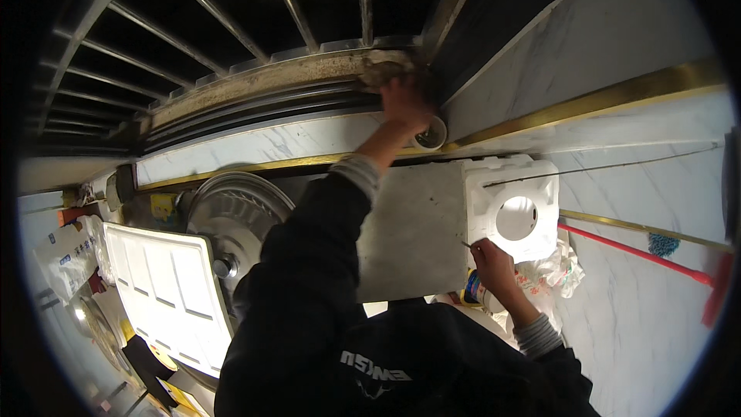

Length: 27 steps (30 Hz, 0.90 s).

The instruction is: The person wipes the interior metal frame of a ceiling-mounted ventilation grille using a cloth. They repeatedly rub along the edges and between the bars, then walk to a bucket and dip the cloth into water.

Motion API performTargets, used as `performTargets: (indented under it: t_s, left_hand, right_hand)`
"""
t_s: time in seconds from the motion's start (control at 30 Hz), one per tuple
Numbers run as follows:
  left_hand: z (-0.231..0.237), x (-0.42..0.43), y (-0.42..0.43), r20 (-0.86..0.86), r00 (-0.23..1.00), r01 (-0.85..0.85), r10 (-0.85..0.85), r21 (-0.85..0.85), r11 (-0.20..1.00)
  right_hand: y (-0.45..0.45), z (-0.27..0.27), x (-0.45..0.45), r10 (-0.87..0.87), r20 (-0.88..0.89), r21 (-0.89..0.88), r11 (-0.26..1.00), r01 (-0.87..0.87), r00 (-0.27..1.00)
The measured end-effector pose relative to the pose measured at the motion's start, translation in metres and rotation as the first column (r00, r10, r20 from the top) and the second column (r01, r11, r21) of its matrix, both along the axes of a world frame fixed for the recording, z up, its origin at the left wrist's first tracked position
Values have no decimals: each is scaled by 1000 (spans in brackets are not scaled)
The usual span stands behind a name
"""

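My left hand (403,105) reaches up to the corner of a barred window and is blurred. Its fingers are on a dirty, greyish-brown rag (386,66), pressed to the grimy window frame (278,76). Right below that hand, a small white cup (433,134) stands on the marble-look sill (301,138), partly covered by the wrist. Lower down, my right hand (493,266) pinches a short, thin stick-like piece (466,244) over the edge of a grey flat surface (411,231). What the piece is cannot be made out.
A white foam packing piece (480,208) lies beside my right hand, near plastic bags (556,272). A red-handled tool (637,252) leans right. Left are a large metal lid (249,208) and a white panel (168,295). Metal bars (289,3) cross the window.
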<state>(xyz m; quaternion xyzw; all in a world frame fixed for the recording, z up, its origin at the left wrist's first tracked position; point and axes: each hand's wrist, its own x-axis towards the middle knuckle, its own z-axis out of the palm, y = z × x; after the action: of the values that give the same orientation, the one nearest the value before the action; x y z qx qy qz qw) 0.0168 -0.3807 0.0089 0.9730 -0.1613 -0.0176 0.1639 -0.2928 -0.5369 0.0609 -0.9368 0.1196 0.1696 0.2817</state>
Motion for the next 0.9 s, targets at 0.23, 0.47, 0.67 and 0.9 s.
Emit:
performTargets:
  t_s: [0.23, 0.47, 0.67, 0.9]
  left_hand:
    - [9, 68, 21, -797, 516, -855, -314, -500, -136]
    - [97, 65, 125, -493, 836, -538, -241, -653, -533]
    - [95, 18, 207, -284, 916, -313, 285, -948, 59]
    - [-13, 31, 104, -74, 852, -493, 519, 222, 841]
  right_hand:
    - [-7, -8, -25, -125, 12, 124, 985, 123, 992]
    - [-3, -2, -18, -20, 90, 151, 989, 6, 996]
    - [-8, -5, -24, -68, -55, 184, 980, 77, 996]
    - [-9, -12, -42, -44, -50, 175, 983, 52, 998]
